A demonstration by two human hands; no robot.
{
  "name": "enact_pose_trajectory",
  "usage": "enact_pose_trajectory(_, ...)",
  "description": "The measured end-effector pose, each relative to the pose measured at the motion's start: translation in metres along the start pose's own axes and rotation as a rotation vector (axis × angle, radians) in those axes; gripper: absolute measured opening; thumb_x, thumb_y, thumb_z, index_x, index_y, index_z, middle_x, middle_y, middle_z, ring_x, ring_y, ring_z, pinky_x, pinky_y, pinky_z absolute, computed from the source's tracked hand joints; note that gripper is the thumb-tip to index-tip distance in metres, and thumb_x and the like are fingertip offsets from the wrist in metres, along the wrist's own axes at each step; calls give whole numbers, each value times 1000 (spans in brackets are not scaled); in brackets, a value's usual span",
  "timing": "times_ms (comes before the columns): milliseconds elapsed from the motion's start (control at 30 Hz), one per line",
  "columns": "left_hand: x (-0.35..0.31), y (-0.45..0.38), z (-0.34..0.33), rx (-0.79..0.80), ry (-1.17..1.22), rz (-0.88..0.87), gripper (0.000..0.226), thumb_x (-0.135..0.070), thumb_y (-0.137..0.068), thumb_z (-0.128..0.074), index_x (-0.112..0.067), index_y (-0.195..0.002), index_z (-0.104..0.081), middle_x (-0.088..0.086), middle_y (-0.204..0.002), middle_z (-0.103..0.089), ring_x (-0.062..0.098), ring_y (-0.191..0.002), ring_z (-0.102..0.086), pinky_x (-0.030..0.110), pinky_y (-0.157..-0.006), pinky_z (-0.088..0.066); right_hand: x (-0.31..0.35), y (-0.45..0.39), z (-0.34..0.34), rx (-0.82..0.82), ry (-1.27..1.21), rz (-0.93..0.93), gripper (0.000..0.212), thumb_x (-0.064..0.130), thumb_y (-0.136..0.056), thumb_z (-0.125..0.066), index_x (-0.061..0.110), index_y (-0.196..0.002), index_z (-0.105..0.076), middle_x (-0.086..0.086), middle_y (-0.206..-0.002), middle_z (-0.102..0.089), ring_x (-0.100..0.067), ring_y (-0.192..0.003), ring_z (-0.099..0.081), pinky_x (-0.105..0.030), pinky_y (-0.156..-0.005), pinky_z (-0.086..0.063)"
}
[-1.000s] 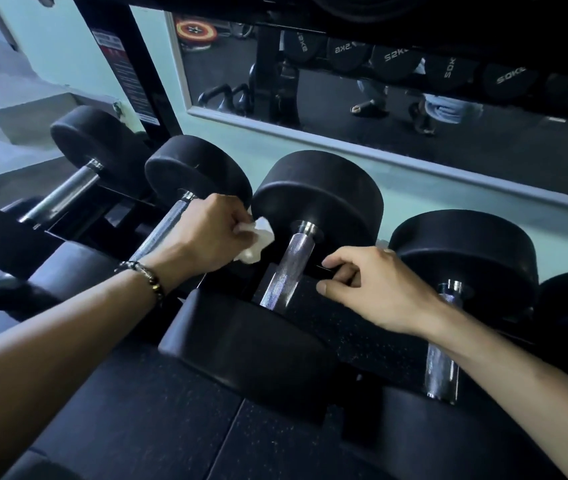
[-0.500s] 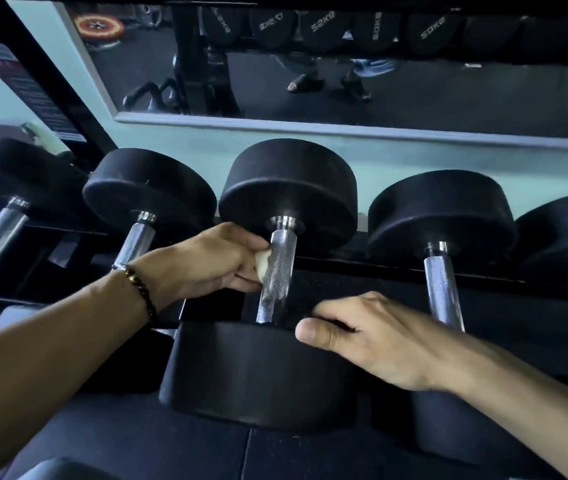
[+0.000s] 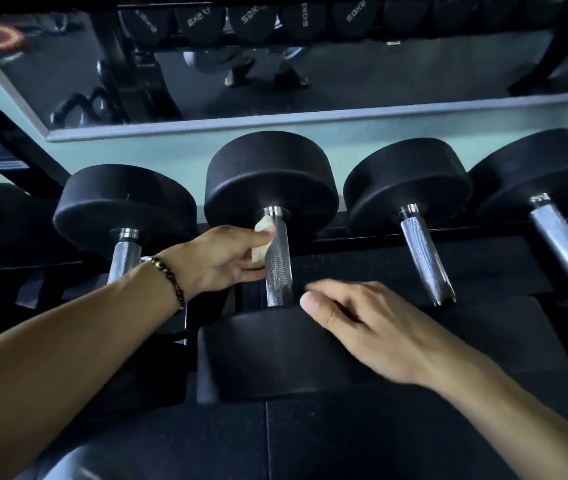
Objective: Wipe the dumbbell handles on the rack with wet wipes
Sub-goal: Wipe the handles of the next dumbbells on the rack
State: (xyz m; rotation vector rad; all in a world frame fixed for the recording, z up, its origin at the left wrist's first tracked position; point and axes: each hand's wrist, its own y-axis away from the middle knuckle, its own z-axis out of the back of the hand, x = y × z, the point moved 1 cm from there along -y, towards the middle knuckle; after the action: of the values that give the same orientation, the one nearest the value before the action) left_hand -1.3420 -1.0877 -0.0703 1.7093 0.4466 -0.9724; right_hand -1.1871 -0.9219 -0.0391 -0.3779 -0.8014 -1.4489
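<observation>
**A:** What am I looking at?

**B:** My left hand (image 3: pixel 230 259) is pinching the wipe (image 3: pixel 262 244) between thumb and fingers and pressing it against the left side of the middle handle (image 3: pixel 278 259), near its far collar. My right hand (image 3: pixel 362 327) is lying on the near head (image 3: pixel 275 355) of the same dumbbell, fingers loosely bent and holding nothing. It's blurred, so I'm not claiming more about it.

**A:** How are you doing the stroke properly?

**B:** I'm judging that the wipe is only touching one side, so I'd be wrapping it round the bar and dragging it towards me along the full knurling, twisting as I go. The right hand is best kept weighing on the head so the dumbbell isn't rolling.

**A:** What about the others?

**B:** The next handle (image 3: pixel 426 258) to the right and one further right (image 3: pixel 566 251) are sitting bare; one to the left (image 3: pixel 125 259) is partly hidden behind my forearm. I can't tell which are already clean.

**A:** And the surroundings?

**B:** The dumbbells are lying in a row on a black rack (image 3: pixel 483 261), heads towards a pale green wall (image 3: pixel 171 150). Above it, a mirror (image 3: pixel 379 71) is showing dark floor and someone's feet. Black mat (image 3: pixel 345 441) is lying nearest me.
</observation>
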Motion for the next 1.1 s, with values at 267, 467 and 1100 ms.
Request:
enact_pose_trajectory(267, 11, 15, 0, -1, -350, -40, 24, -22, -100, -58, 0, -100, -67, 14, -83, -74, 24, -81, -73, 40, -83, -60, 0, -4, -25, -228, -340, -48, 53, 80, -73, -47, 36, -89, -72, 13, -84, -72, -5, -82, -67, -32, -76, -54)
enact_pose_trajectory(467, -15, -5, -18, -206, -373, -200, 29, -23, -103, -48, -7, -85, -63, 10, -81, -63, 22, -78, -65, 39, -79, -61, -2, -7, -26, -277, -351, -41, 51, 77, -73, -51, 30, -80, -71, 8, -77, -68, -7, -74, -64, -29, -69, -50)
enact_pose_trajectory(1100, 13, -12, -14, -271, 270, -124, 30, -12, -78, -82, -4, -100, -63, 16, -104, -71, 21, -80, -71, 32, -71, -60, -7, -9, -31, -339, -414, -15, 54, 76, -69, -56, 30, -91, -75, 13, -86, -72, -5, -86, -67, -30, -82, -52)
